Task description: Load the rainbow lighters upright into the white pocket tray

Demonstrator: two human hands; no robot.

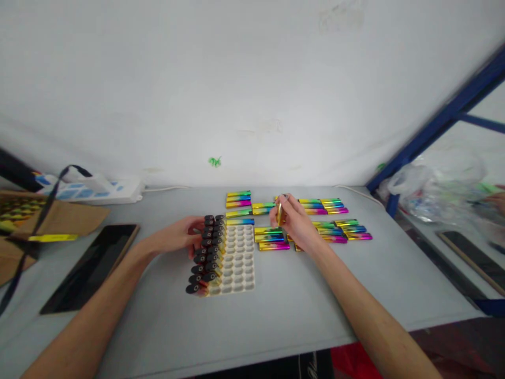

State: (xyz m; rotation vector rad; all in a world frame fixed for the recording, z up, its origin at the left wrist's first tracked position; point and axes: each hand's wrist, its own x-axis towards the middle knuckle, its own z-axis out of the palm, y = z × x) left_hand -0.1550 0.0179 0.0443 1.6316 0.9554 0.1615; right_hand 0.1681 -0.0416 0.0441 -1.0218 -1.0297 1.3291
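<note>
1. The right hand [294,218] pinches a shiny gold piece [280,215] between thumb and fingers, above the table; the fingers cover part of it, so its full shape is hard to make out.
2. The left hand [185,235] curls against the far left side of the pale tray [240,288]; its fingertips are lost behind the black-topped pieces [198,269], and I cannot tell whether it grips one.
3. Those pieces stand in the tray's left columns, hiding the cups beneath them; cups to the right are bare.
4. Rainbow metallic pieces [274,246] lie behind and right of the tray, some covered by the right hand.
5. The left forearm overlaps a dark phone [94,263].
6. A cardboard box [67,213] is cut off at the left edge, as is another person's hand [497,199] at the right, blurred.
</note>
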